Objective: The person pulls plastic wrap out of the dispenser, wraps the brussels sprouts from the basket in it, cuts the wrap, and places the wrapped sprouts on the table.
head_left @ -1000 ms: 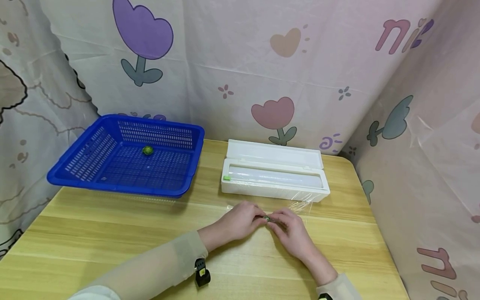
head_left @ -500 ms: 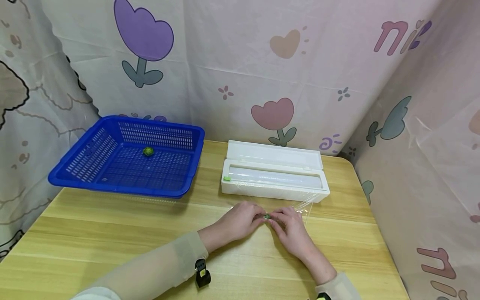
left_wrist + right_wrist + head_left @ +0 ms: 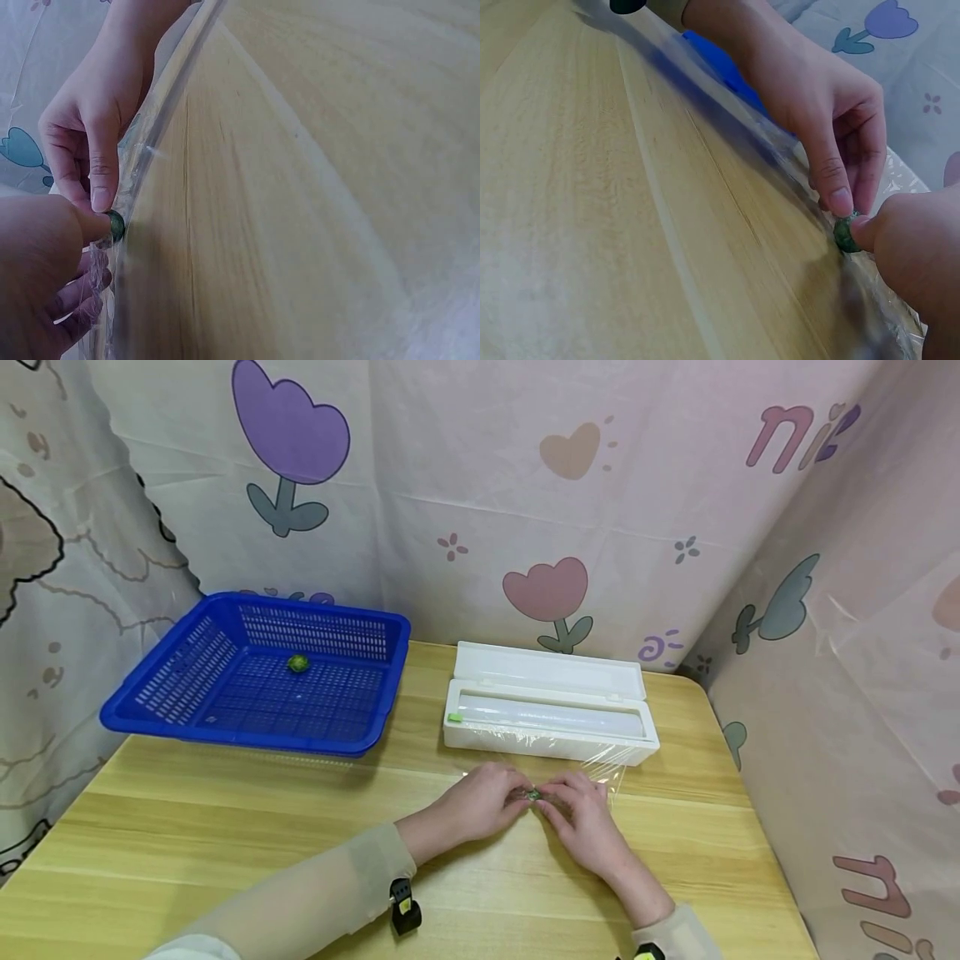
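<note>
A small round green thing (image 3: pixel 533 794), with a clear film about it, sits between my two hands over the table. My left hand (image 3: pixel 486 800) pinches it from the left with thumb and fingers. From the right, my right hand (image 3: pixel 583 820) pinches it too, thumb against its side. Crinkled cling film (image 3: pixel 96 274) lies along the fingers of my left hand in the left wrist view. The film stretches from the hands back to the white cling film box (image 3: pixel 551 745), whose lid stands open over the roll (image 3: pixel 551 713).
A blue plastic basket (image 3: pixel 367 739) stands at the back left of the wooden table (image 3: pixel 300 810). In it lies another small green round thing (image 3: pixel 297 663). Patterned curtains (image 3: pixel 420 460) hang behind and at both sides. A green slider (image 3: pixel 454 717) sits on the box's left end.
Both hands stay almost in place, still pinching the green thing, which shows slightly more between the fingertips than a second ago. The film by the box has shifted a little.
</note>
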Demonstrator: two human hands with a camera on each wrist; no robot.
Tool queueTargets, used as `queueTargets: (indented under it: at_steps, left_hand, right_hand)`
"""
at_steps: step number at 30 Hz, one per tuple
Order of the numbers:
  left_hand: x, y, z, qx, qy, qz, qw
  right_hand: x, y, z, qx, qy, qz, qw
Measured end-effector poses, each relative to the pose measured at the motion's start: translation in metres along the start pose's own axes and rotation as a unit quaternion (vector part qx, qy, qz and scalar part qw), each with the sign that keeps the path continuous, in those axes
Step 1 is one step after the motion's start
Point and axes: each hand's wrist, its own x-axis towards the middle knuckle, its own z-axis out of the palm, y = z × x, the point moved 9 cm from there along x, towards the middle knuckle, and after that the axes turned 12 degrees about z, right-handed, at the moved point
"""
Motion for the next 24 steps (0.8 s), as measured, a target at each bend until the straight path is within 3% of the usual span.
queueTargets:
  at_steps: [9, 13, 19, 24]
  left_hand:
    - [-0.004, -0.003, -0.003, -0.017, 0.002, -0.013, 0.9998]
    - [-0.007, -0.003, -0.011, -0.024, 0.016, -0.009, 0.9995]
    - [-0.011, 0.000, -0.038, -0.034, 0.099, 0.030, 0.9940]
    - [-0.018, -0.001, -0.069, -0.019, 0.197, 0.055, 0.9788]
  right_hand:
    - [0.000, 0.000, -0.001, 0.006, -0.009, 0.006, 0.9999]
    - [0.001, -0.001, -0.003, 0.009, -0.006, 0.001, 0.9999]
    - [0.001, 0.000, -0.006, 0.014, -0.002, -0.001, 0.9999]
    - [0.000, -0.002, -0.010, 0.028, 0.003, -0.009, 0.9996]
